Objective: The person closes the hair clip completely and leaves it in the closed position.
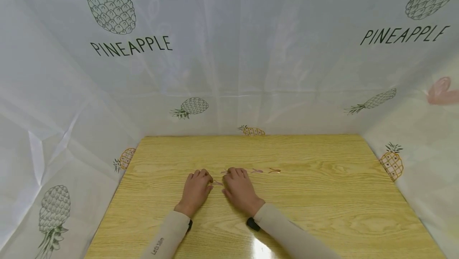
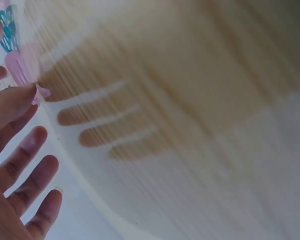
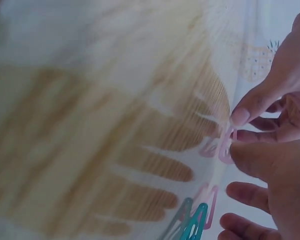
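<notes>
A pink snap hair clip (image 2: 18, 69) lies low over the table between the two hands. My left hand (image 1: 196, 189) pinches one end of it between thumb and forefinger, its other fingers spread apart. My right hand (image 1: 240, 189) is close on the other side, its fingertips right at the clip's far end; in the right wrist view its nearest fingertip (image 3: 242, 152) overlaps the clip. In the left wrist view the right fingertips stand apart beside the clip. Just beyond lies a teal hair clip (image 3: 195, 222), with another pink clip (image 3: 211, 206) next to it.
A row of small clips lies past the hands: one partly covered by the right fingers, then a pinkish clip (image 1: 257, 170) and an orange-brown clip (image 1: 275, 170). The wood-grain table (image 1: 322, 195) is glossy and reflects the fingers. White pineapple-print sheeting (image 1: 229, 71) encloses its back and sides.
</notes>
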`<state>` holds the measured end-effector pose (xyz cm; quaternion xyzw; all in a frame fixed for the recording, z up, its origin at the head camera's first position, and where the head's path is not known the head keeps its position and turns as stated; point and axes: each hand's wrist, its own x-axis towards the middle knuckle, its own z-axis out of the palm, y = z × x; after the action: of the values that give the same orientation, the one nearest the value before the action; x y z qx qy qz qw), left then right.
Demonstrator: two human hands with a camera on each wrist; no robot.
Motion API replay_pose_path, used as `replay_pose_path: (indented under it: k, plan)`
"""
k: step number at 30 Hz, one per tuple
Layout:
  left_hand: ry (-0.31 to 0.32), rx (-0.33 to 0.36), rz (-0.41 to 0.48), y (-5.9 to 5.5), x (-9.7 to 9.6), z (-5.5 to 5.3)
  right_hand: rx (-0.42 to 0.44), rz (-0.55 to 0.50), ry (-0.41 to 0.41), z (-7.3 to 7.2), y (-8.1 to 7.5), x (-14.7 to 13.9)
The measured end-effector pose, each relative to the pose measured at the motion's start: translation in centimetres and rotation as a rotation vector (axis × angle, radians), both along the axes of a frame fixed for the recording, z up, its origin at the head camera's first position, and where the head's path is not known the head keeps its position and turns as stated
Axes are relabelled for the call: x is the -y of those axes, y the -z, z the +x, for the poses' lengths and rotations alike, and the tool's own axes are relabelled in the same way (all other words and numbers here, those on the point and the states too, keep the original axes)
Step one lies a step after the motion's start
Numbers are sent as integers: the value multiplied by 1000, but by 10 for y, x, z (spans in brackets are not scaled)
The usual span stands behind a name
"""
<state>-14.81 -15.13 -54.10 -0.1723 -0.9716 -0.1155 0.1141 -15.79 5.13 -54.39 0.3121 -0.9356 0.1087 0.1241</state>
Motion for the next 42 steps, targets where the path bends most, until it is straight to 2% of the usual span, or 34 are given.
replay_pose_path:
  k: [11, 20, 30, 36, 42]
  plan:
    - [-8, 4, -1, -1, -6, 0, -56, 59, 36, -6, 2, 10]
    - [2, -1, -43, 1, -10, 1, -40, 94, 39, -9, 1, 16]
    - [-25, -44, 39, 1, -11, 4, -27, -79, 37, -3, -14, 3]
    - [-11, -88, 69, -6, -14, 8, -71, -91, 36, -2, -19, -2]
    - [7, -99, 133, -10, -17, 11, -65, -112, 20, 0, -23, -6]
